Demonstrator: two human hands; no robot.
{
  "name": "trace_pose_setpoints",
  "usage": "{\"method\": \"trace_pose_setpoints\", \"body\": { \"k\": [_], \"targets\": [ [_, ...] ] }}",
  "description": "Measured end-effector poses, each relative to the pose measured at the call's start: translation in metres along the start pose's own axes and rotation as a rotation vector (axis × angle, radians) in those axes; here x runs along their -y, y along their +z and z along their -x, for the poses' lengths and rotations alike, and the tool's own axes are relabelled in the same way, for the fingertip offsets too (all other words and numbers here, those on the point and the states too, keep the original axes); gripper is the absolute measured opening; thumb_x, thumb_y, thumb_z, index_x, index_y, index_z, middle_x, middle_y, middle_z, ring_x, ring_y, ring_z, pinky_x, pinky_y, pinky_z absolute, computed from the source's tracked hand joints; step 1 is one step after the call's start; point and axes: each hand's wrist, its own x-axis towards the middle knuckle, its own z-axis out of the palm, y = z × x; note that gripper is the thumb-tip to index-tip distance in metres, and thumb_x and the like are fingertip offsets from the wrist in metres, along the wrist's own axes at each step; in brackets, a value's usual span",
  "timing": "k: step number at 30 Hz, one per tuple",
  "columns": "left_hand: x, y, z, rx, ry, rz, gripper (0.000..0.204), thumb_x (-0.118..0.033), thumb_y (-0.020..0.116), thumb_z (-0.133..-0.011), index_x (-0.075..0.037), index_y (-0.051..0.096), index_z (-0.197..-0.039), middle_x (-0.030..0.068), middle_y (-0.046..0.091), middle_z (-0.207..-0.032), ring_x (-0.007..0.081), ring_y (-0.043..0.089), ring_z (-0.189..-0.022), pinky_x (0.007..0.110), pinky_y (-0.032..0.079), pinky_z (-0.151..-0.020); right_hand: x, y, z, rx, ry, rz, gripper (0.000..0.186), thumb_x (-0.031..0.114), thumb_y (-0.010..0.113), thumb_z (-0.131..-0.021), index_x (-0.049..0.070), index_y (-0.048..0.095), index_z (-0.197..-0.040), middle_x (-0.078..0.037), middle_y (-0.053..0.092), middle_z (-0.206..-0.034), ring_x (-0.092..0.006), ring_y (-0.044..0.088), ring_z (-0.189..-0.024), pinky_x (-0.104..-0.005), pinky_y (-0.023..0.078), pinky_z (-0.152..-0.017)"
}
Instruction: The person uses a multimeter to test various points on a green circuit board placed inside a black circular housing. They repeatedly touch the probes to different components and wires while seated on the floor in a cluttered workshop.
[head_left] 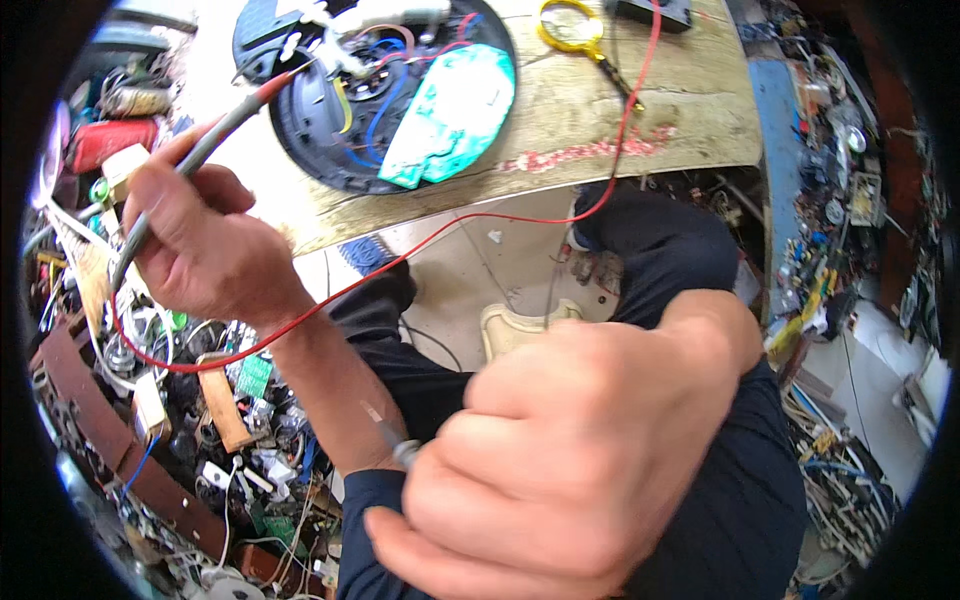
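My left hand (200, 235) holds a grey test probe (207, 142) with a red tip, pointed toward the round black device housing (300, 135). A red lead (424, 247) loops from the probe up to the top right. My right hand (565, 445) is close to the camera, blurred, with its fingers closed around a slim grey tool (392, 432) with a metal tip; what kind is unclear. The opened housing holds wires and a green circuit board (448, 115), washed out by glare.
The wooden tabletop (670, 80) carries a yellow magnifier (570, 25) and a black box (655, 12). Dense piles of electronic scrap (255, 435) crowd the left and right sides. Below lie a tiled floor (470, 270), my legs and a cream plastic object (505, 335).
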Motion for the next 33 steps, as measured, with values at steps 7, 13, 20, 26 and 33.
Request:
{"method": "trace_pose_setpoints", "body": {
  "k": [7, 13, 20, 26, 33],
  "targets": [
    [-0.009, 0.005, 0.000, -0.104, -0.013, -0.034, 0.047, -0.037, 0.054, -0.108, 0.003, 0.076, -0.092, 0.0016, 0.056, -0.057, 0.0033, 0.040, -0.049, 0.020, 0.023, -0.048, -0.013, -0.033, -0.020, 0.164, 0.113, -0.368, 0.014, 0.019, 0.072, -0.079, 0.009, 0.062, -0.077, 0.002, 0.045, -0.063, -0.0086, 0.045, -0.047, -0.0257, 0.028, -0.039],
    [-0.008, 0.008, -0.005, -0.029, -0.002, 0.056, 0.050, -0.038, 0.053, -0.108, 0.004, 0.074, -0.091, 0.0021, 0.053, -0.054, 0.0045, 0.042, -0.048, 0.020, 0.025, -0.048, -0.010, -0.038, -0.003, 0.253, -0.034, -0.081, 0.010, 0.014, 0.073, -0.082, 0.010, 0.066, -0.088, 0.002, 0.047, -0.064, -0.0078, 0.041, -0.045, -0.0256, 0.025, -0.039],
    [0.002, -0.005, -0.004, 0.003, 0.052, 0.038, 0.048, -0.037, 0.052, -0.109, 0.005, 0.071, -0.094, 0.0015, 0.057, -0.060, 0.0025, 0.036, -0.049, 0.021, 0.018, -0.047, -0.039, -0.015, 0.011, 0.327, -0.173, -0.191, 0.021, 0.009, 0.073, -0.073, 0.003, 0.072, -0.093, 0.004, 0.049, -0.070, -0.0051, 0.043, -0.050, -0.0231, 0.025, -0.042],
    [0.000, -0.003, -0.003, 0.030, 0.057, 0.049, 0.045, -0.036, 0.054, -0.108, 0.003, 0.069, -0.091, 0.0082, 0.065, -0.068, 0.0046, 0.041, -0.048, 0.019, 0.025, -0.046, -0.072, 0.008, 0.029, 0.372, -0.064, -0.278, 0.014, 0.011, 0.073, -0.077, 0.004, 0.068, -0.088, 0.000, 0.048, -0.067, -0.0137, 0.050, -0.048, -0.0303, 0.035, -0.040],
    [0.003, -0.005, -0.001, 0.081, 0.043, 0.098, 0.043, -0.036, 0.055, -0.108, 0.003, 0.067, -0.092, 0.0111, 0.068, -0.078, 0.0049, 0.043, -0.050, 0.019, 0.027, -0.046, -0.098, 0.019, 0.047, 0.371, 0.070, -0.275, 0.018, 0.007, 0.076, -0.078, 0.005, 0.069, -0.095, -0.002, 0.056, -0.071, -0.0192, 0.055, -0.048, -0.0332, 0.041, -0.042]
  ]
}}
